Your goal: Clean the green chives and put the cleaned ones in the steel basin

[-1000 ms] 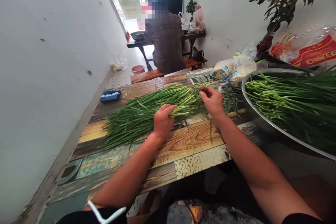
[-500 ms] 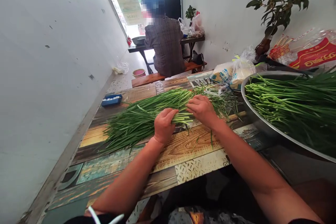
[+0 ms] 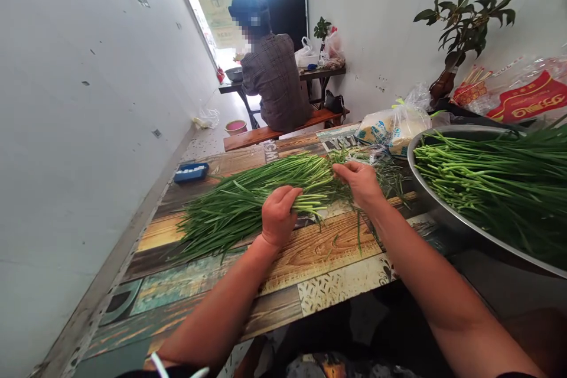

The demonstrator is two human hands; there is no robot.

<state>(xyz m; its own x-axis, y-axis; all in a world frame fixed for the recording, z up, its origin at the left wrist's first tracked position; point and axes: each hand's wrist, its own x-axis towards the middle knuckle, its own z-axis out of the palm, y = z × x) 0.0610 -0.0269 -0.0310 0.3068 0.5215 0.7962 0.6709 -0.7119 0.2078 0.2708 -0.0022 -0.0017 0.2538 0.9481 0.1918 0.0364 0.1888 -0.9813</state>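
A long pile of green chives [image 3: 239, 198] lies across the patterned wooden table [image 3: 328, 248]. My left hand [image 3: 277, 214] is closed round a small bunch of chive stalks near their pale cut ends. My right hand [image 3: 361, 182] is curled at the stalk ends just to the right, its fingers pinching among the stems. A large metal basin [image 3: 436, 204] at the right holds many more chives [image 3: 491, 180].
A plastic bag with a wrapped packet [image 3: 392, 124] and a potted plant [image 3: 463, 26] sit behind the basin. A small blue box [image 3: 191, 172] lies by the left wall. Further back a person [image 3: 274, 80] sits on a bench at another table.
My right hand slid left along the stalk ends towards my left hand, then drew back to the right. My left hand kept its hold on the bunch.
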